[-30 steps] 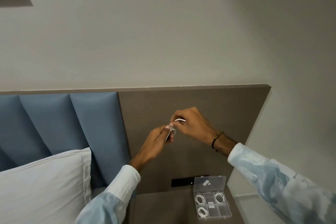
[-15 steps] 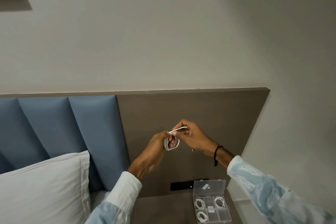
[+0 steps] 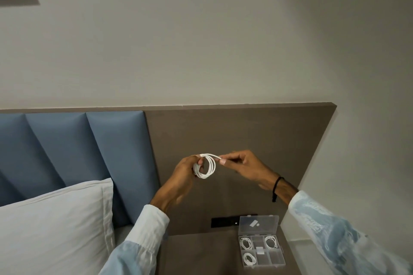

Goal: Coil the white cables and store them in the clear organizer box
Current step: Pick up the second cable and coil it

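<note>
Pinching white cable coil (image 3: 205, 166) in left hand (image 3: 183, 176) fingers, right hand (image 3: 243, 168) fingers clamped on its free end

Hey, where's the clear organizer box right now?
In the head view, the clear organizer box sits lid-open at lower right on the brown bedside surface, below the right hand.

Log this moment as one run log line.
left hand: holds cable coil | right hand: pinches free end | organizer box: open, three coils stored
</note>
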{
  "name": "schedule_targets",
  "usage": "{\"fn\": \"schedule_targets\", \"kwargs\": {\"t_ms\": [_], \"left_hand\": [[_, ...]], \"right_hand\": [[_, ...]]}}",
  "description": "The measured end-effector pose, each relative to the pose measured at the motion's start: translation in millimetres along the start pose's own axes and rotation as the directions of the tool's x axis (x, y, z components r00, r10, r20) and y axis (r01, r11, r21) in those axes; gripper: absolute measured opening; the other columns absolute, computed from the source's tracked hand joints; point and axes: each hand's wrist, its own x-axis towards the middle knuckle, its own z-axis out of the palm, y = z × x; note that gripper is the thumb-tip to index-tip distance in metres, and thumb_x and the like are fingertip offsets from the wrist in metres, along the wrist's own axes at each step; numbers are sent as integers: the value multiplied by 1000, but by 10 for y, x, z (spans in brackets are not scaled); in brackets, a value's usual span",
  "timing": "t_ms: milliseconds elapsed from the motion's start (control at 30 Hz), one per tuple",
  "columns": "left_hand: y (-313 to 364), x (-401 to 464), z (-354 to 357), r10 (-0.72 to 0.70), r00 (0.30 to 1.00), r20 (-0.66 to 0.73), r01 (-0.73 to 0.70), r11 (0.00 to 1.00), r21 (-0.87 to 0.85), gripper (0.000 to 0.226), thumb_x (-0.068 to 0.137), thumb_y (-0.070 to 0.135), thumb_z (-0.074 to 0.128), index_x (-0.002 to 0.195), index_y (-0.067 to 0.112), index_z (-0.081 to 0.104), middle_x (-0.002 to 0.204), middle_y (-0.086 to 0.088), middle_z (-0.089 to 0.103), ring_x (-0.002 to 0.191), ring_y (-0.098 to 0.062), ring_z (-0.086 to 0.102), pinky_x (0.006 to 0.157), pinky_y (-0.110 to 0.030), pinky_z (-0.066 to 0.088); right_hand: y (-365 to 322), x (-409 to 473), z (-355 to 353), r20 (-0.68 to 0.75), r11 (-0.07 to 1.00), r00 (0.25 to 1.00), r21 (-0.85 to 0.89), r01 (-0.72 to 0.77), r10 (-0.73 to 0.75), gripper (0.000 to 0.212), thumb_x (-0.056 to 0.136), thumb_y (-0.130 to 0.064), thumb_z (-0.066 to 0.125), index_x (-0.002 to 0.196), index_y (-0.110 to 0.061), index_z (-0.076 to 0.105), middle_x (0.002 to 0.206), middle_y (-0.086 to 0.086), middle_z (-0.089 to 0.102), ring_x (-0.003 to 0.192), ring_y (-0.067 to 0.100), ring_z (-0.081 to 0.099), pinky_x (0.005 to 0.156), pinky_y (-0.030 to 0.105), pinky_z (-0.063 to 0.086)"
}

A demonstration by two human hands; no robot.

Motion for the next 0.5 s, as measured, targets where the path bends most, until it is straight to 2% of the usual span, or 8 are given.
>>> {"fn": "schedule_targets", "kwargs": {"t_ms": [133,233,267,333,400,433,500], "left_hand": [[52,5,-53,-31,999,-23,26,976,-215,41,99,11,34,61,16,46,61,2,47,61,-15,40,65,-29,34],[43,-19,-10,-52,998,29,58,950,-307,39,97,10,35,60,15,47,59,2,49,61,-14,43,67,-28,35],[27,-27,33,-52,998,38,62,943,-328,38,96,9,36,60,15,48,59,2,51,61,-14,45,67,-28,36],[-12,-30,131,-54,998,40,64,947,-314,38,96,11,37,60,15,47,63,-1,55,66,-17,50,70,-29,38],[-46,-27,225,-66,997,30,72,964,-258,39,97,14,38,59,16,48,69,-4,62,70,-18,57,73,-31,41],[-57,-30,265,-76,997,10,76,968,-237,39,97,15,38,60,16,50,71,-4,65,71,-18,59,73,-32,43],[-100,-9,310,-97,994,-43,87,977,-197,35,98,15,37,68,13,55,78,-5,69,75,-17,61,75,-32,45]], "right_hand": [[32,31,-106,41,937,999,-345,47,-35,18,88,-29,76,106,-31,80,88,-13,62,81,0,59,72,13,45],[27,45,-59,-60,919,993,-388,71,-102,12,83,-28,82,95,-28,83,78,-16,70,69,-8,62,63,10,47],[18,46,-5,-141,949,985,-311,54,-102,12,82,-25,83,93,-23,83,77,-15,73,69,-9,65,64,10,49],[-18,53,119,-284,997,958,68,-25,43,17,80,-20,85,95,-12,83,82,-4,80,76,1,72,72,16,55],[-74,38,243,-251,883,935,455,-113,249,19,82,-16,83,98,-5,80,82,2,79,72,10,69,66,19,51],[-96,28,298,-199,810,927,566,-156,317,20,83,-14,81,100,-4,78,80,3,77,68,10,64,61,19,45],[-109,9,372,-117,706,911,673,-220,396,23,86,-10,76,106,-1,76,82,7,74,67,11,59,58,21,41]]}}
